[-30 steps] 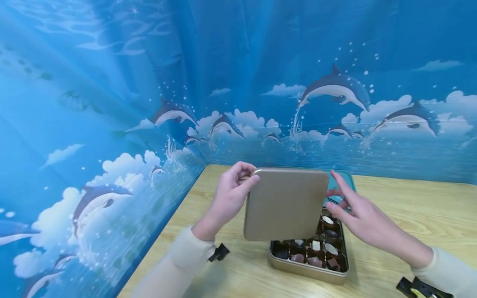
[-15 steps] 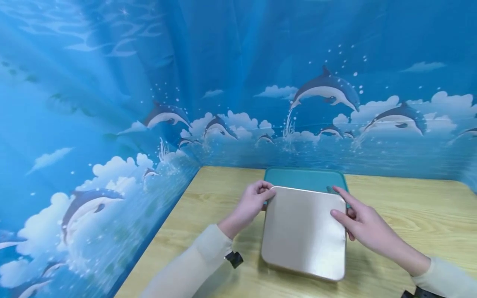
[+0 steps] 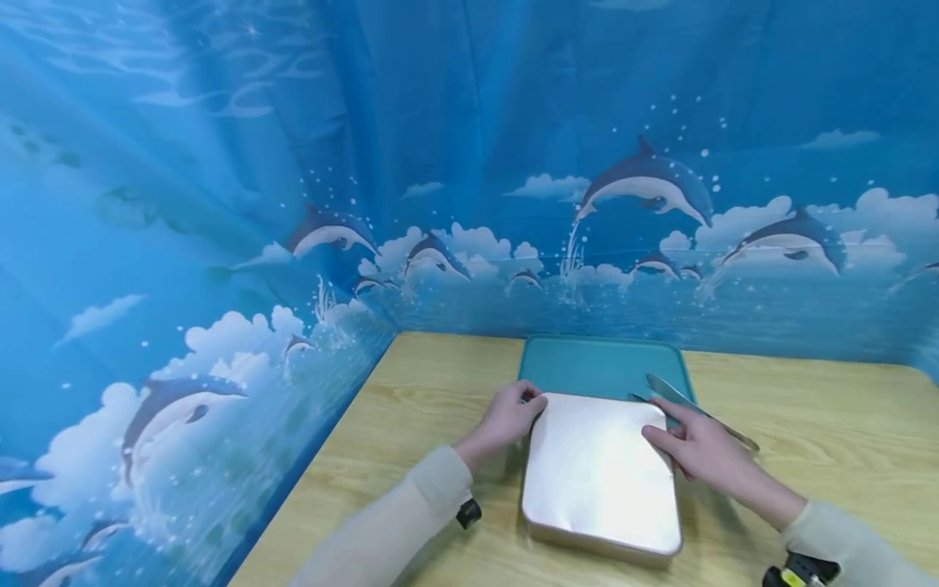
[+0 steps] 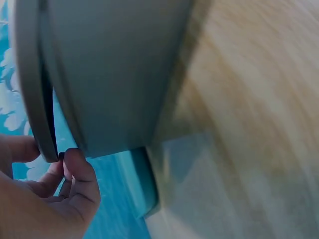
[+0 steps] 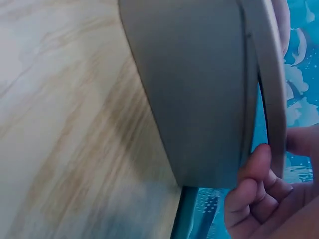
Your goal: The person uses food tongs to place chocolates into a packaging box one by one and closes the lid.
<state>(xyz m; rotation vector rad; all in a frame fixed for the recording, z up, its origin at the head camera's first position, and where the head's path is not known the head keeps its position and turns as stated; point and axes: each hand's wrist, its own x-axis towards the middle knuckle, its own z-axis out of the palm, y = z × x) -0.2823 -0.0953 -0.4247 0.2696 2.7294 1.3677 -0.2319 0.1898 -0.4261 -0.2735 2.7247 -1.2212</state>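
A gold-coloured metal lid (image 3: 601, 473) sits over the matching tin (image 3: 601, 545). Its near edge is down on the tin, while both wrist views show a narrow gap under its far end. My left hand (image 3: 509, 420) pinches the lid's far left corner, thumb on top and fingertips under the rim, as the left wrist view shows. At the far right corner, my right hand (image 3: 700, 448) pinches the lid the same way; in the right wrist view its fingertips (image 5: 256, 162) lie between lid and tin wall (image 5: 199, 99). The tin's contents are hidden.
Behind the tin lies a teal tray (image 3: 587, 359). A metal utensil with a knife-like blade (image 3: 671, 390) lies across its right side, partly behind my right hand. The wooden table (image 3: 822, 408) ends at a blue dolphin-print curtain (image 3: 455, 163).
The lid came from a tilted hold in my left hand, with chocolates showing in the tin, down over the tin. My right hand took hold of its right corner.
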